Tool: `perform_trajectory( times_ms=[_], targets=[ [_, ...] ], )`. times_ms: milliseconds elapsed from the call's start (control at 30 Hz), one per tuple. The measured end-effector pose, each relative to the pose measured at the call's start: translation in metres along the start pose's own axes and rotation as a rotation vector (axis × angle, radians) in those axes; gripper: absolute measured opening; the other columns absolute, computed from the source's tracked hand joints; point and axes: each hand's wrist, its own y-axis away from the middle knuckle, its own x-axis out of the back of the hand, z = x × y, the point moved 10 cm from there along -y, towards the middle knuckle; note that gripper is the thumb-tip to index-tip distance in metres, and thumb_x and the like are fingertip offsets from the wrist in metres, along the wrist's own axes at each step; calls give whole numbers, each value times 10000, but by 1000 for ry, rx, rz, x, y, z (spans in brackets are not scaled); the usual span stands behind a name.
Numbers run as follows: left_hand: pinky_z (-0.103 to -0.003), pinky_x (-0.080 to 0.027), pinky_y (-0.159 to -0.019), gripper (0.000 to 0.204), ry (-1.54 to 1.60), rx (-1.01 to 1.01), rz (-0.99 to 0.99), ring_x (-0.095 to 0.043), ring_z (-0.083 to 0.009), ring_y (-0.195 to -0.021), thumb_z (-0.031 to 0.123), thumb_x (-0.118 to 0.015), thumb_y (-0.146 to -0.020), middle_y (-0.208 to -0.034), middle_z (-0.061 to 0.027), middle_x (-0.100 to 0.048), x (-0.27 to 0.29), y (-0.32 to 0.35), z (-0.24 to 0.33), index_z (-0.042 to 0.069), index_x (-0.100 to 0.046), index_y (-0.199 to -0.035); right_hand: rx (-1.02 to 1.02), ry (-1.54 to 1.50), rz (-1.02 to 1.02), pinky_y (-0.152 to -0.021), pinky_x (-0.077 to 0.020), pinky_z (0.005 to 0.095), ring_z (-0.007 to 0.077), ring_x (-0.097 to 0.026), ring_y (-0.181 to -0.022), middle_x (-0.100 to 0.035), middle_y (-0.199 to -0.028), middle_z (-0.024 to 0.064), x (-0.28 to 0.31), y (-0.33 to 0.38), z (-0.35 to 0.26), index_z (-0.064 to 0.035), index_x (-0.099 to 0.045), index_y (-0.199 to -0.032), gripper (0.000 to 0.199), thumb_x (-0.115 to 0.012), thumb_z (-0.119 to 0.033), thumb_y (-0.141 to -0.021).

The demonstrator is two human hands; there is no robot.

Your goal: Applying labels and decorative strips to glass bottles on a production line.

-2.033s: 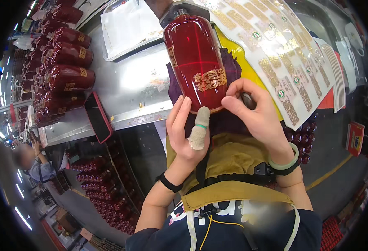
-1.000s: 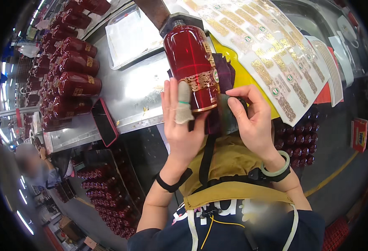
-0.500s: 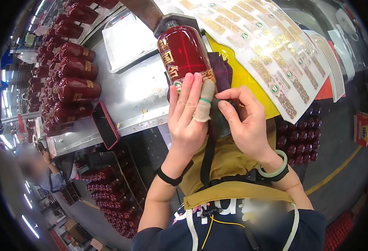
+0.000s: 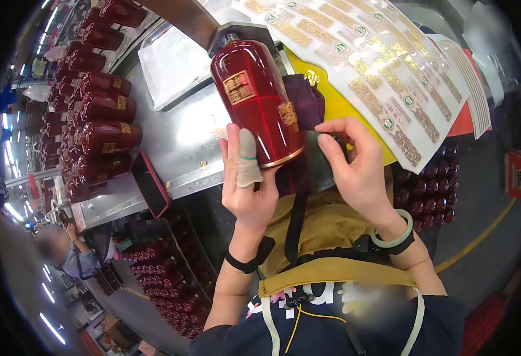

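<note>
A dark red bottle (image 4: 251, 118) with gold labels lies tilted in a metal holder (image 4: 239, 28), its neck away from me and its base toward me. My left hand (image 4: 248, 187) is at the near left of the base, fingers stretched out along the bottle's side. One finger wears a beige cloth sleeve (image 4: 248, 157) with a green band. To the right of the base is my right hand (image 4: 358, 169), thumb and forefinger tips drawn close together; anything between them is too small to make out. A dark rounded thing is partly hidden behind those fingers. Dark purple cloth (image 4: 305, 101) lies beside the bottle.
White sheets of gold stickers (image 4: 364, 65) spread over a yellow surface (image 4: 331, 115) at the right. Many red bottles (image 4: 109, 136) stand in rows on the left of the metal table (image 4: 183, 151), near a phone (image 4: 150, 185). Another person (image 4: 76, 255) is at far left.
The bottle has turned about its length, so a square gold label now faces up instead of large gold characters. My left hand has slid off its top toward the near left. My right hand has barely moved.
</note>
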Motion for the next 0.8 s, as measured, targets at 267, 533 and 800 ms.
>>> perform_trajectory(
  times_ms=[267, 533, 800],
  targets=[
    [-555, -381, -1176, 651, -25, 17, -107, -550, -446, -1355, -53, -737, -817, -1431, -311, -569, -7, 6, -6, -132, -517, -1425, -101, -87, -62, -734, -521, 321, 203, -671, -813, -686, -933, 112, -13, 9, -14, 0, -700, -1024, 111, -703, -62, -931],
    [-425, -399, -1175, 709, 271, 173, -265, -465, -383, -1445, 40, -740, -877, -1549, -297, -459, -1, 0, -28, -141, -425, -1486, -75, -129, -37, -712, -507, 309, 199, -670, -829, -673, -906, 101, -8, 6, -22, 7, -696, -1011, 118, -719, -39, -905],
    [-363, -550, -971, 583, 1018, 890, -475, -699, -209, -1061, 333, -700, -994, -1228, -151, -695, -63, -81, -86, -56, -531, -1394, 179, 9, -20, -837, -506, 341, 236, -657, -902, -685, -984, 123, 34, -24, -49, 6, -701, -1071, 139, -610, -9, -967]
  ],
)
